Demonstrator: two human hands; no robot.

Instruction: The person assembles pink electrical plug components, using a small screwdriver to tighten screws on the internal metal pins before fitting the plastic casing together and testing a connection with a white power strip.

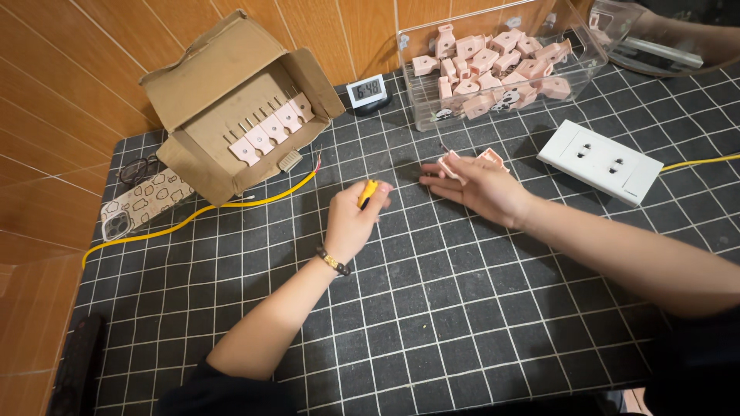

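Note:
My left hand point(353, 219) is closed around a small tool with a yellow handle point(368, 192), held just above the black grid mat point(432, 308). My right hand point(482, 185) lies flat on the mat with its fingers resting on a pale pink plastic part point(447, 164); a second pink part point(493, 158) peeks out behind the fingers. The two hands are a short gap apart near the middle of the mat.
An open cardboard box point(231, 100) holding a row of pink parts stands at the back left. A clear bin point(501, 62) of pink parts is at the back right, a white double socket point(601, 160) beside it. A yellow cable point(193, 212), phone point(142, 204), glasses and small digital display point(366, 90) lie nearby.

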